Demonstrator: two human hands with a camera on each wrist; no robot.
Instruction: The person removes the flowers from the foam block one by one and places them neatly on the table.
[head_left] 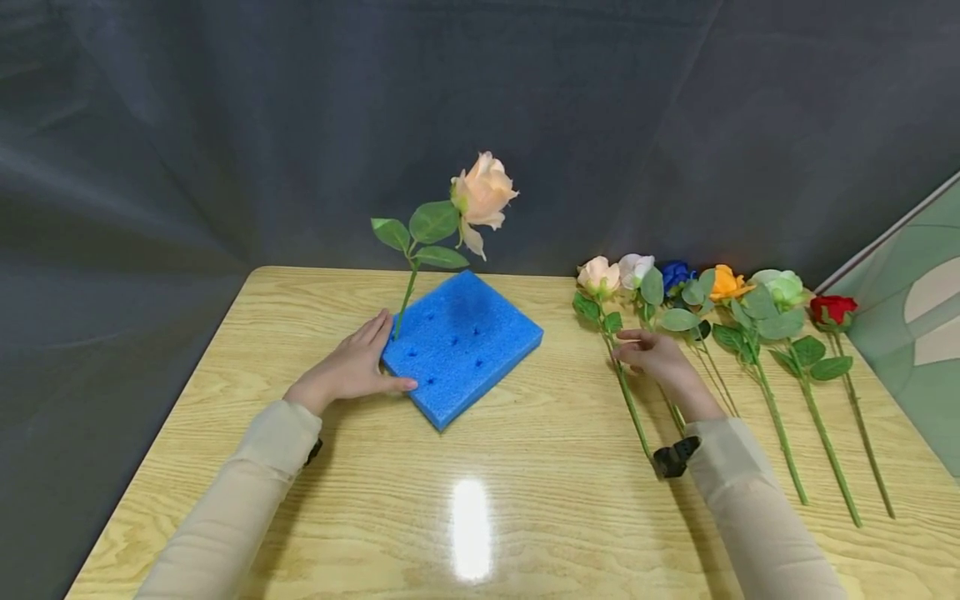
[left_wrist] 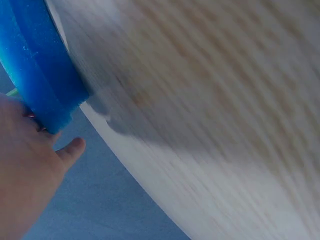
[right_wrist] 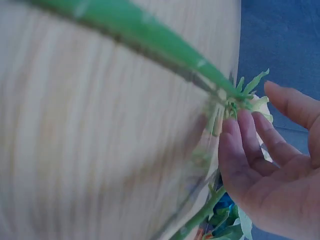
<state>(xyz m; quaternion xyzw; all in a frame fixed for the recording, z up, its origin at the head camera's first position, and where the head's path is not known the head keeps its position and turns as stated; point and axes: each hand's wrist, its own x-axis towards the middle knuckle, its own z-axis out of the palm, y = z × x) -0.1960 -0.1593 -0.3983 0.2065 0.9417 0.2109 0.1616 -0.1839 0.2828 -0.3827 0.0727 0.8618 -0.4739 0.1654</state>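
A blue foam block (head_left: 495, 333) with several small holes lies on the table. One peach rose (head_left: 486, 193) stands in it near the left corner, leaning right. My left hand (head_left: 348, 367) rests against the block's left side, fingers extended beside the rose stem and thumb spread toward the near edge. In the left wrist view, the thumb (left_wrist: 72, 150) points out beside the end of the block. My right hand (head_left: 656, 360) reaches over a second peach rose (head_left: 600, 277), lying at the left of a row. Its fingertips (right_wrist: 245, 117) are right at that green stem, with the thumb apart.
Beside the second peach rose lie a white rose (head_left: 636, 271), a blue rose (head_left: 677, 275), an orange rose (head_left: 729, 283), a pale green rose (head_left: 780, 287) and a red rose (head_left: 834, 309), stems toward me. A dark curtain (head_left: 315, 125) hangs behind the wooden table (head_left: 540, 500).
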